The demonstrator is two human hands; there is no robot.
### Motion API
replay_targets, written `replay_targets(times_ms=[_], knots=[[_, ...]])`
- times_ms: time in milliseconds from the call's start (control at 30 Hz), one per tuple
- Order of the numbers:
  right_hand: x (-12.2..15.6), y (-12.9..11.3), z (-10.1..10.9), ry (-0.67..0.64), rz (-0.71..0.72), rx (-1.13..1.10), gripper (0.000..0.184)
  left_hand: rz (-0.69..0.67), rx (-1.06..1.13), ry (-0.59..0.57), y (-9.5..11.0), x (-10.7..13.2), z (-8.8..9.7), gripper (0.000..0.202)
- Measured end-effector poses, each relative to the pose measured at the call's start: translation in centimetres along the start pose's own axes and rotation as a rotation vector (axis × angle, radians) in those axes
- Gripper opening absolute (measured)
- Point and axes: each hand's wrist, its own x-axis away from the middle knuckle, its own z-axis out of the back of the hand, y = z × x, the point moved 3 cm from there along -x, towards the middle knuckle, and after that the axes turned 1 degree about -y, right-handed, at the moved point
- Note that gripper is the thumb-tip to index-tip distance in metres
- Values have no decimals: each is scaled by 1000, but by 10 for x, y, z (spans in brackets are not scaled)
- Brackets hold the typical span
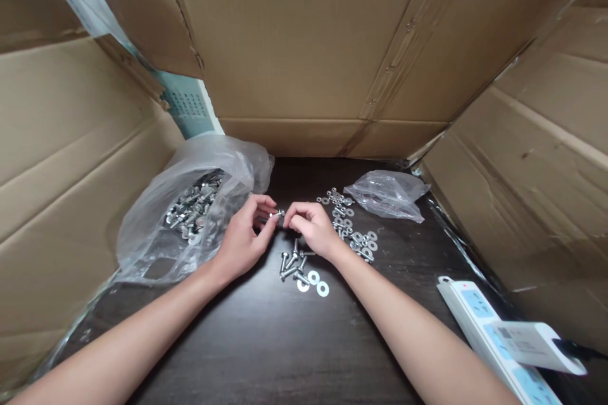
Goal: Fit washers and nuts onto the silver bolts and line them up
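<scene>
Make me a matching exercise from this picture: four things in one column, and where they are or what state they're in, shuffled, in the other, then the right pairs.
Things:
1. Lone bolt
2. Larger plastic bag
3. Smaller plastic bag
4. Power strip

Places and states:
A. At the lower right, white with pale blue panels
B. Held in the left hand
C. Lying to the right, beyond the right hand
D. Open at the left, with many metal fasteners inside

Right pairs: 1-B, 2-D, 3-C, 4-A.
</scene>
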Motion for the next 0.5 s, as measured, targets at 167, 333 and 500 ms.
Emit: replay_targets(times_ms=[167,333,500], knots=[[-1,-3,2,9,-26,-73,13,2,9,-12,1,0,0,18],[-1,-4,3,14,-44,-95,12,6,16,-34,1,1,-1,17],[-1,-4,3,4,-50,-85,10,10,16,-34,1,0,-1,17]])
